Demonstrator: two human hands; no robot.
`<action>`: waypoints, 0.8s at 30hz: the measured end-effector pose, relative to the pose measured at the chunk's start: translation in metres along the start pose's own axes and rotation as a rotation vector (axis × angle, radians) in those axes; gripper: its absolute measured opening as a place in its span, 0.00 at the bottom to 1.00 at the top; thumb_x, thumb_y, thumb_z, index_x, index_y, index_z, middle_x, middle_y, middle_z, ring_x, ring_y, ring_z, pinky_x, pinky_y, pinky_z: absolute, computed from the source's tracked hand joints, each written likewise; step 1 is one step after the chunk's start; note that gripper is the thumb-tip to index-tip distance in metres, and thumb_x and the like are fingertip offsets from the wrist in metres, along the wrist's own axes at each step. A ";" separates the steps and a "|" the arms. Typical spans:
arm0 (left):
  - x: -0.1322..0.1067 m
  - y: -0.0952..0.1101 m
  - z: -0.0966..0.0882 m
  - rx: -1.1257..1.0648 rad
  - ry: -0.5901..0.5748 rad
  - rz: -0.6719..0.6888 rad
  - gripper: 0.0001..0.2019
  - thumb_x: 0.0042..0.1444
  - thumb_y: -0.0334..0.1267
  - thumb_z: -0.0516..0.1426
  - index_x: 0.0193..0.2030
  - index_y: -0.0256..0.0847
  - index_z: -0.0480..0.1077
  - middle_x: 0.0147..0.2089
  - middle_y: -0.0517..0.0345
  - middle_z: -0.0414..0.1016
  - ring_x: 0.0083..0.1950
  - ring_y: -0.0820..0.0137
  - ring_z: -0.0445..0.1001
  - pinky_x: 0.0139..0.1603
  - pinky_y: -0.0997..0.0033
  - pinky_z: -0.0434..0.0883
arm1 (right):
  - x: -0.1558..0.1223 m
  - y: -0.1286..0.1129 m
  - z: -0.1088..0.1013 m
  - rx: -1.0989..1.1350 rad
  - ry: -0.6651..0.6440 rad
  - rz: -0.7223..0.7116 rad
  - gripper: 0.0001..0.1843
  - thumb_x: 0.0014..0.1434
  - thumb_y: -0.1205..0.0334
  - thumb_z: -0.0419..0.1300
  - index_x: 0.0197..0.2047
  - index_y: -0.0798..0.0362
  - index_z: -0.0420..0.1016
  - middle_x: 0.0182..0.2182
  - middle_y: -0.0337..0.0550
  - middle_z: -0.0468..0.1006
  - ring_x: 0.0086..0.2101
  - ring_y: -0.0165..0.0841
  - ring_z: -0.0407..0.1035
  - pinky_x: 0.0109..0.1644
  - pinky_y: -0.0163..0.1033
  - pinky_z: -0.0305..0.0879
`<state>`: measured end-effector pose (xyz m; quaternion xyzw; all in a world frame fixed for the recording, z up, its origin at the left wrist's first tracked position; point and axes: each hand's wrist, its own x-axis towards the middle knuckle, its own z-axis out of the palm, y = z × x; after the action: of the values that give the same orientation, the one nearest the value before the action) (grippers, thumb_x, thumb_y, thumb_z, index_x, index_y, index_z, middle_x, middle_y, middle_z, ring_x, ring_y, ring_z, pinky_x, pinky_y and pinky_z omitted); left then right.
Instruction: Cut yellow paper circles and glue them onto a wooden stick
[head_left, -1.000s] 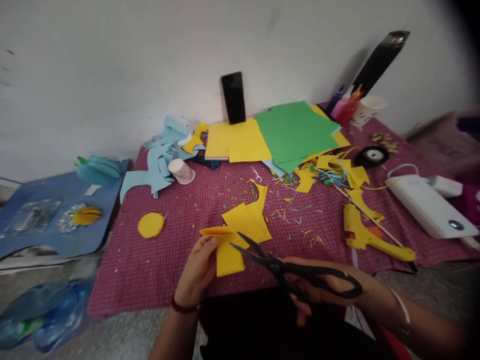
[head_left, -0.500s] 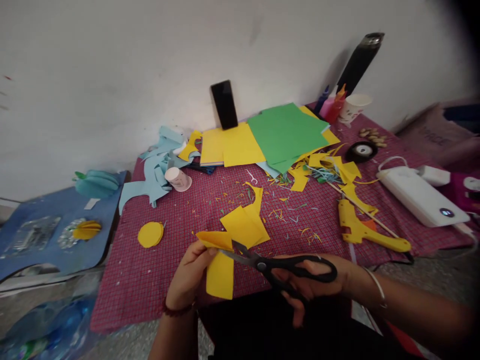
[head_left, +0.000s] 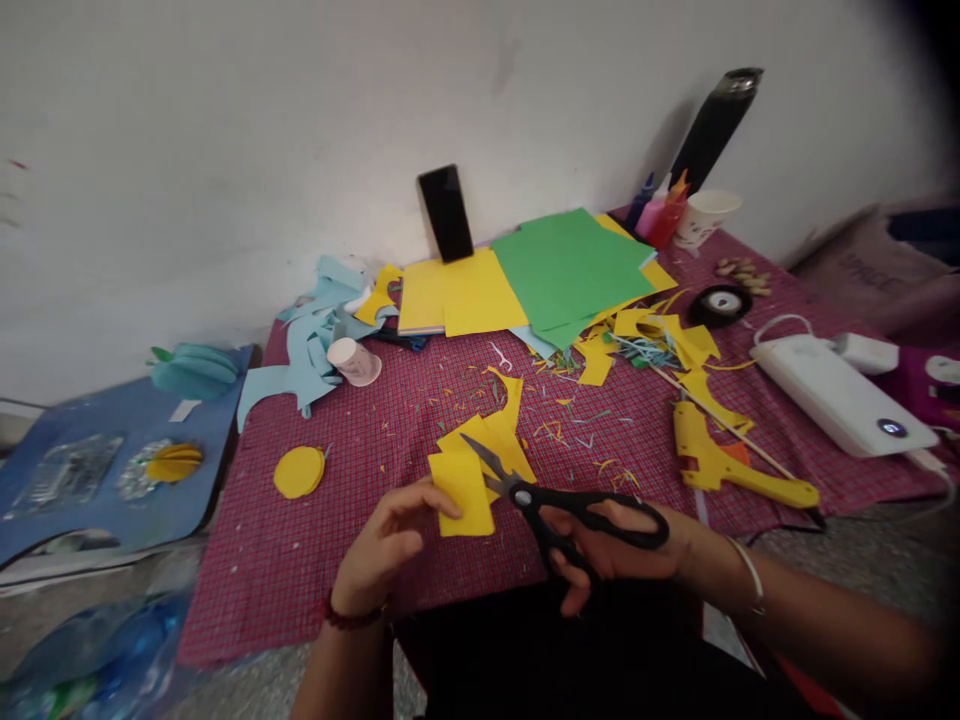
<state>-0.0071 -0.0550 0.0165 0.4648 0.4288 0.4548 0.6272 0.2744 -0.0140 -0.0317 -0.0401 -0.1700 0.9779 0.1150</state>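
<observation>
My right hand (head_left: 600, 540) grips black-handled scissors (head_left: 523, 497) through their loops, and the blades stand apart, pointing up and left. Stretched from the left, my left hand (head_left: 390, 540) has its fingertips on a small yellow paper rectangle (head_left: 466, 500); the thumb is apart from the paper. This rectangle lies at the near edge of other yellow paper pieces (head_left: 510, 440), close to the lower blade. Further left on the checked cloth sits a stack of yellow paper circles (head_left: 298, 472).
Green sheets (head_left: 574, 270) and yellow sheets (head_left: 484, 295) lie at the back, near a leaning phone (head_left: 446, 213). To the right are a yellow glue gun (head_left: 739, 475), a white power bank (head_left: 844, 395) and paper scraps (head_left: 675, 335). A paper cup (head_left: 354, 361) stands left, beside blue offcuts (head_left: 304, 350).
The yellow paper has left the scissor blades and now lies flat by the other pieces. My left thumb has come away from it. The blades have opened wider.
</observation>
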 end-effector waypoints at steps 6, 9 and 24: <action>0.005 -0.011 0.007 -0.005 0.351 -0.008 0.11 0.47 0.37 0.65 0.25 0.40 0.65 0.22 0.65 0.64 0.24 0.77 0.62 0.25 0.79 0.59 | -0.002 0.002 0.002 0.005 0.006 -0.006 0.28 0.53 0.44 0.64 0.49 0.54 0.68 0.39 0.44 0.73 0.39 0.35 0.71 0.51 0.54 0.65; 0.006 -0.010 0.016 -0.079 0.360 -0.019 0.22 0.47 0.34 0.65 0.49 0.47 0.67 0.38 0.60 0.75 0.34 0.72 0.72 0.31 0.77 0.67 | -0.002 0.004 0.002 0.021 0.019 0.031 0.29 0.53 0.41 0.63 0.49 0.54 0.68 0.41 0.46 0.75 0.39 0.37 0.73 0.52 0.53 0.63; -0.010 -0.025 0.021 -0.172 0.245 -0.213 0.17 0.56 0.39 0.60 0.52 0.44 0.72 0.49 0.52 0.77 0.42 0.67 0.75 0.42 0.72 0.69 | 0.002 0.023 0.001 0.092 0.078 -0.027 0.27 0.52 0.42 0.63 0.47 0.52 0.68 0.35 0.41 0.70 0.37 0.35 0.67 0.54 0.62 0.59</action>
<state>0.0150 -0.0729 -0.0021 0.3026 0.5082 0.4742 0.6522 0.2678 -0.0354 -0.0385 -0.0703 -0.1209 0.9808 0.1363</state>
